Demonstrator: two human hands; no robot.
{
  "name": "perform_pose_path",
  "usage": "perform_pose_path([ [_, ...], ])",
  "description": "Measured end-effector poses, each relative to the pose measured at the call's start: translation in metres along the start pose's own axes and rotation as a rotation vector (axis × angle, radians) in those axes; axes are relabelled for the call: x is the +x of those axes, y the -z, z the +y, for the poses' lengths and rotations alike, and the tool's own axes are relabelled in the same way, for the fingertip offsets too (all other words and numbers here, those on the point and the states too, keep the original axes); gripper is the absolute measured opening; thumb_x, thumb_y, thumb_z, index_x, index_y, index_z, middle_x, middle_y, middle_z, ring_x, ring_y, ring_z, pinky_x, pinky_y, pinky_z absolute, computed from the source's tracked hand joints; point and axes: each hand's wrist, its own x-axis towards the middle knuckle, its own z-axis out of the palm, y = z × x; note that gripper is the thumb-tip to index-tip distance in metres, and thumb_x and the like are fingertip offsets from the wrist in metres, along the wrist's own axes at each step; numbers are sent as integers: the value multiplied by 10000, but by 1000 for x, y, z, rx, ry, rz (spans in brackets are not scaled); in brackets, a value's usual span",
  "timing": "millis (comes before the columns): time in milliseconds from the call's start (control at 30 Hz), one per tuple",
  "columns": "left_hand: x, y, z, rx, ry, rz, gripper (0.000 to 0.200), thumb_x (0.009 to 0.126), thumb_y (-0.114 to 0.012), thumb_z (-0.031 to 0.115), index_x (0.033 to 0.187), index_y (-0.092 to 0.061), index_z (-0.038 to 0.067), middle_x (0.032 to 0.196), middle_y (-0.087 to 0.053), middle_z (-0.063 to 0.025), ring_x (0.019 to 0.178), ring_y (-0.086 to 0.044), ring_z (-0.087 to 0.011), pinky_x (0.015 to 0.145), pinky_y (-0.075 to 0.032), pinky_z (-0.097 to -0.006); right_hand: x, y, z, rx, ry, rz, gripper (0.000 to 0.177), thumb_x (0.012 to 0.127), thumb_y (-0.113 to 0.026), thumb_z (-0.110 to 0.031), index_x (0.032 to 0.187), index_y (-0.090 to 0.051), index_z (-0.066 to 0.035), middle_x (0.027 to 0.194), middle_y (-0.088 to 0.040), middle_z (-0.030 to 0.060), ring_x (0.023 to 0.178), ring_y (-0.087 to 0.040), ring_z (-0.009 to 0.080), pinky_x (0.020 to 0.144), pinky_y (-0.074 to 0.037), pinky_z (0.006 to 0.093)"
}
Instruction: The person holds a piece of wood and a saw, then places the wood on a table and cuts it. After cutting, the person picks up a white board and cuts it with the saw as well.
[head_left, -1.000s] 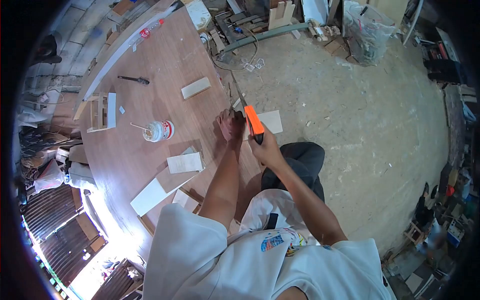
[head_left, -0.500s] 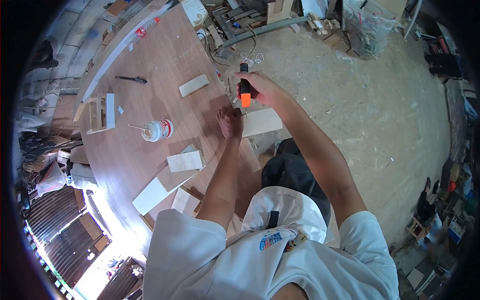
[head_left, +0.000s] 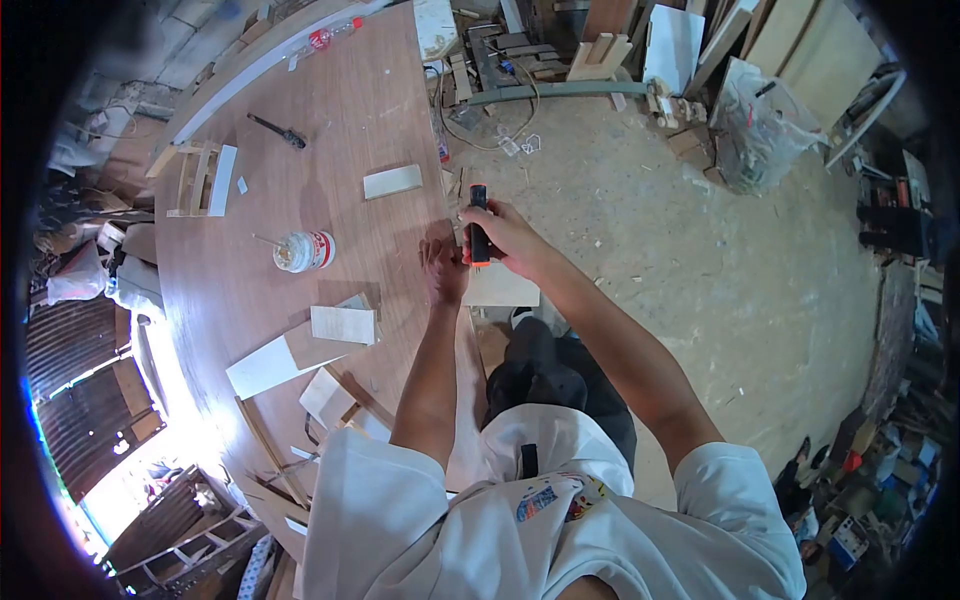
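Orange saw handle (head_left: 477, 228) clenched in right hand (head_left: 508, 240), left hand (head_left: 443, 268) flat by plank (head_left: 502, 289)

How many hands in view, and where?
2. Left hand rests flat at the table edge beside the board; right hand grips the saw. No other person's hands show.

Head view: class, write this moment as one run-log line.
left hand: pressing wood panel at table edge | right hand: grips orange-handled handsaw above panel | glue jar: upright, apart

1 saw (head_left: 478, 238), 1 jar (head_left: 303, 251), 1 btl (head_left: 322, 38)
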Motion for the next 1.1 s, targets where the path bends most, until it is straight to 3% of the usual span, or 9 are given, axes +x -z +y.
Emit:
perform_pose_path([
  [67, 4, 8, 12, -112, 85, 61, 87, 725, -605, 86, 731, -527, 49, 766, -503, -136, 855, -501, -367, 810, -421, -464, 4, 0, 0, -3, -45, 14, 220, 866, -628, -188, 986, -497, -58, 748, -565, 79, 625, -597, 194, 569, -538, 360],
  [367, 17, 12, 10, -79, 187, 150, 27, 759, -580, 84, 736, -572, 72, 786, -539, -124, 861, -515, -340, 782, -422, -460, 25, -13, -13, -49, -51, -45, 136, 886, -561, -151, 839, -472, -59, 688, -513, 61, 578, -545, 186, 548, -503, 380],
  [567, 23, 14, 8, -65, 255, 185, 64, 766, -595, 99, 708, -570, 90, 766, -538, -112, 835, -517, -324, 722, -409, -436, 37, -26, -22, -141, -91, -42, 153, 876, -555, -165, 817, -475, -49, 681, -513, 69, 590, -546, 191, 563, -507, 371],
  [800, 23, 19, 11, 31, 264, 186, 57, 766, -601, 137, 716, -593, 110, 778, -546, -103, 848, -523, -315, 742, -391, -457, 26, -28, -15, -115, -17, -21, 148, 873, -540, -160, 803, -472, -48, 677, -521, 73, 591, -543, 195, 575, -508, 367],
  [967, 16, 22, 10, 115, 362, 34, 103, 765, -602, 201, 725, -612, 106, 860, -570, -111, 886, -522, -314, 794, -394, -461, 12, -23, 8, -110, 58, -24, 140, 880, -525, -148, 803, -473, -43, 628, -520, 75, 511, -542, 194, 490, -477, 340],
  [1100, 14, 11, 2, 150, 356, 86, 144, 767, -598, 219, 729, -605, 81, 872, -570, -118, 899, -521, -315, 824, -391, -457, -13, -28, 42, -169, 117, 61, 119, 883, -526, -132, 827, -481, -37, 615, -518, 63, 468, -531, 176, 446, -449, 330],
])
